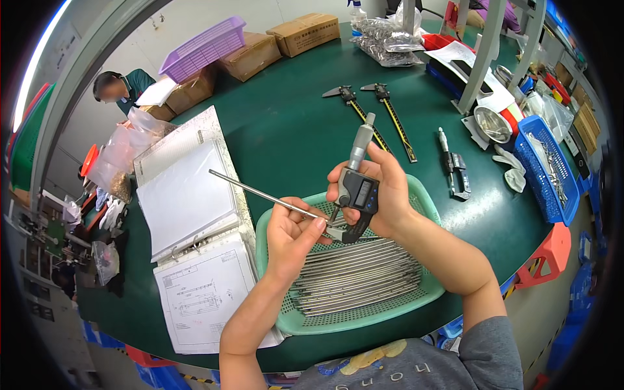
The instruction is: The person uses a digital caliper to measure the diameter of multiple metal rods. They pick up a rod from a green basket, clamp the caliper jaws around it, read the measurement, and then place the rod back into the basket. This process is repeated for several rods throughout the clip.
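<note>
My left hand pinches a thin metal rod, which slants up to the left. The rod's near end lies at the jaws of a digital micrometer. My right hand is closed around that micrometer, its silver thimble pointing up and its small display facing me. Whether the jaws touch the rod is too small to tell. Beneath both hands is a green plastic basket, where many similar metal rods lie side by side.
Left of the basket lies an open ring binder with a drawing sheet. Two calipers and a second micrometer rest beyond. A blue basket and glove sit right. Cardboard boxes line the back; a person is far left.
</note>
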`<state>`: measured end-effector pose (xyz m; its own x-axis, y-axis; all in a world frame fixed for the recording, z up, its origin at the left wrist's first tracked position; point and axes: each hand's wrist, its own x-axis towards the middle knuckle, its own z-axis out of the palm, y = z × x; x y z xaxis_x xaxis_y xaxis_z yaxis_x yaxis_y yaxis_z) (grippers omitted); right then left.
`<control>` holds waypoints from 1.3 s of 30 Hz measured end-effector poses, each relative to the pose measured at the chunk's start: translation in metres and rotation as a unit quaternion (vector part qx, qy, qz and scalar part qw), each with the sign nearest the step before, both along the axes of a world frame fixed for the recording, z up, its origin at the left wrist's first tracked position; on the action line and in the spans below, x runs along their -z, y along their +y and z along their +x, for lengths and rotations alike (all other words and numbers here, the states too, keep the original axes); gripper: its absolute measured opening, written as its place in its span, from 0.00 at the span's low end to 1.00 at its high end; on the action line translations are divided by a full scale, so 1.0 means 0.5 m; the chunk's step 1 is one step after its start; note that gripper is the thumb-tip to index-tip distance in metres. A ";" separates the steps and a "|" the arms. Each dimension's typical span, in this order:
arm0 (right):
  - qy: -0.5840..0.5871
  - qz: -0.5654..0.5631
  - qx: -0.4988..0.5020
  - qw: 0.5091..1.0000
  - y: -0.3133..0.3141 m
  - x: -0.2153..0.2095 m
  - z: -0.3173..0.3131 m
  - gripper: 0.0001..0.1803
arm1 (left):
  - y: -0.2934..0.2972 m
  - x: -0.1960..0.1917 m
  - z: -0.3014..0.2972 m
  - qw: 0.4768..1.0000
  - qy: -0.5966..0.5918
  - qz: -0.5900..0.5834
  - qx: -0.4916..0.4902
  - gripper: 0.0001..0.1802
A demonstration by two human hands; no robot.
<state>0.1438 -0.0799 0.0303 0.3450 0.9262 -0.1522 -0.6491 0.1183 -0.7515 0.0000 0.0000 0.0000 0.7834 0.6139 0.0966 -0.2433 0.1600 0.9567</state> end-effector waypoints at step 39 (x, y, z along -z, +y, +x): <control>-0.010 0.029 0.042 0.999 0.009 0.008 -0.025 0.26 | 0.014 0.019 -0.002 0.996 -0.062 -0.063 0.006 0.14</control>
<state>0.1314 -0.0752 0.0265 0.4248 0.9007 -0.0913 -0.6198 0.2159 -0.7545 -0.0010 0.0072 -0.0093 0.7769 0.6187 0.1168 -0.3566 0.2794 0.8915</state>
